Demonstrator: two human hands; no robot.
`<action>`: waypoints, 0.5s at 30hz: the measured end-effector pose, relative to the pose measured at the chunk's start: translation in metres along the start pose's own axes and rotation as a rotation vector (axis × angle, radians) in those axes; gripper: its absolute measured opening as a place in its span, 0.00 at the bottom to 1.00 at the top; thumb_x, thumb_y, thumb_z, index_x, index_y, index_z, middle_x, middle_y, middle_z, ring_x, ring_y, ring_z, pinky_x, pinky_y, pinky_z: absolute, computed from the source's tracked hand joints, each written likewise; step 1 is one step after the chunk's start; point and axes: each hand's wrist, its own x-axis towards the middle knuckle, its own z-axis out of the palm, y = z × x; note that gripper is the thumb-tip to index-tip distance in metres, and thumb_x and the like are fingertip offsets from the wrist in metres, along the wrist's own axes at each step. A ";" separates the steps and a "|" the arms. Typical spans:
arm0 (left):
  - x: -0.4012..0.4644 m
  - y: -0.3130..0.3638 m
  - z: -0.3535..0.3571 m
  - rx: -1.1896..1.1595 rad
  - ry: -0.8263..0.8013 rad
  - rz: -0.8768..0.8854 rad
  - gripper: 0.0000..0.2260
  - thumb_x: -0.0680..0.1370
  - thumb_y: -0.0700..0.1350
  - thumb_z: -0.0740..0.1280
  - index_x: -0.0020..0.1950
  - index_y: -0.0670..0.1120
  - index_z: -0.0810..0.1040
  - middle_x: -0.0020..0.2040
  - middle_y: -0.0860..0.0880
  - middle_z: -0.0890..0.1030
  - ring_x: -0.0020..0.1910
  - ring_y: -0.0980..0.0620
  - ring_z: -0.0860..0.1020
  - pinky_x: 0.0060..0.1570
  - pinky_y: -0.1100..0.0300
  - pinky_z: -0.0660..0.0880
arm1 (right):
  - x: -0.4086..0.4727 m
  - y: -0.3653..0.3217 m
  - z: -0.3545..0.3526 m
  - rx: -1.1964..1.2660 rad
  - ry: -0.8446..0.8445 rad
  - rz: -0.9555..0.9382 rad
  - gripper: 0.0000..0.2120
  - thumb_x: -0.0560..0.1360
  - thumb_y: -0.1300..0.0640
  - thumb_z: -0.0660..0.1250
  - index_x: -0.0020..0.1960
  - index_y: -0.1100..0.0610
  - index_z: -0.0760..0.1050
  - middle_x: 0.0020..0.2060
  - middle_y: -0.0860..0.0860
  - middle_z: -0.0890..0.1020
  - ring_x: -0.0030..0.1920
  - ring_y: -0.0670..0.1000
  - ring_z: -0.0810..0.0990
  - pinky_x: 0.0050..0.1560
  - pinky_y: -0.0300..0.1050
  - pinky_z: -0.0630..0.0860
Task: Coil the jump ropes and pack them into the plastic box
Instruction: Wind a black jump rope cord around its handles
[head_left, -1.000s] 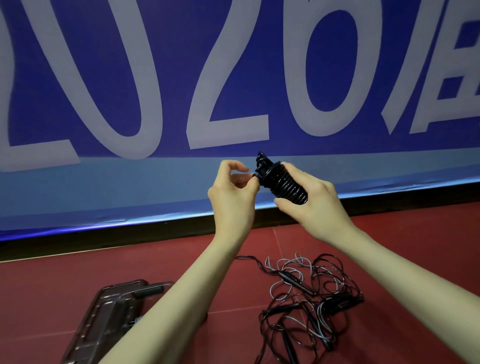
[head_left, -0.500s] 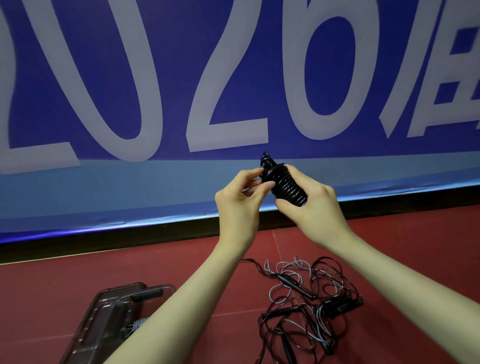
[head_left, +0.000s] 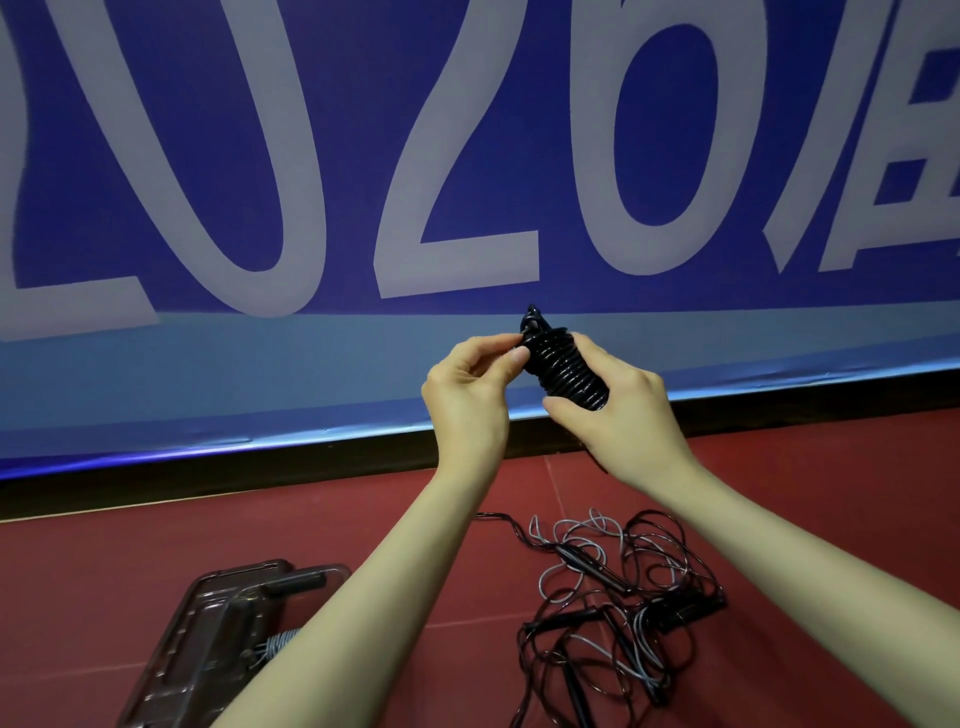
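A black jump rope, wound tightly around its handles into a short bundle, is held up at chest height. My right hand grips the bundle's lower part. My left hand pinches the rope at the bundle's upper end between thumb and fingers. On the red floor below lies a tangled pile of black and grey jump ropes with several handles. The clear plastic box sits at the lower left; a coiled grey rope and a black handle show inside it, partly hidden by my left forearm.
A large blue banner with white numerals covers the wall ahead, ending in a black baseboard. Red floor stretches left and right of the box and pile.
My left hand moved from curled beside the bundle to pinching its top end. Both hands and the bundle stayed at nearly the same height; the view shifted slightly.
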 end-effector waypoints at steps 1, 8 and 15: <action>0.000 -0.002 -0.001 0.008 -0.002 0.004 0.05 0.74 0.36 0.71 0.48 0.41 0.84 0.43 0.47 0.85 0.46 0.51 0.83 0.53 0.56 0.79 | -0.001 0.001 0.000 0.009 -0.012 0.003 0.22 0.71 0.59 0.70 0.64 0.49 0.75 0.36 0.48 0.79 0.33 0.48 0.74 0.36 0.47 0.75; -0.005 -0.013 0.000 0.039 0.040 -0.035 0.02 0.75 0.37 0.70 0.45 0.44 0.81 0.40 0.50 0.83 0.42 0.54 0.81 0.49 0.58 0.79 | -0.003 0.005 0.003 0.003 -0.040 0.040 0.22 0.71 0.58 0.71 0.64 0.48 0.75 0.34 0.46 0.77 0.32 0.46 0.73 0.36 0.45 0.73; -0.002 -0.018 -0.009 0.077 -0.104 0.040 0.08 0.77 0.35 0.67 0.43 0.48 0.78 0.40 0.53 0.81 0.43 0.56 0.79 0.48 0.65 0.75 | -0.005 0.003 -0.002 0.030 -0.081 0.053 0.22 0.70 0.59 0.72 0.63 0.47 0.76 0.34 0.47 0.79 0.34 0.48 0.74 0.39 0.46 0.74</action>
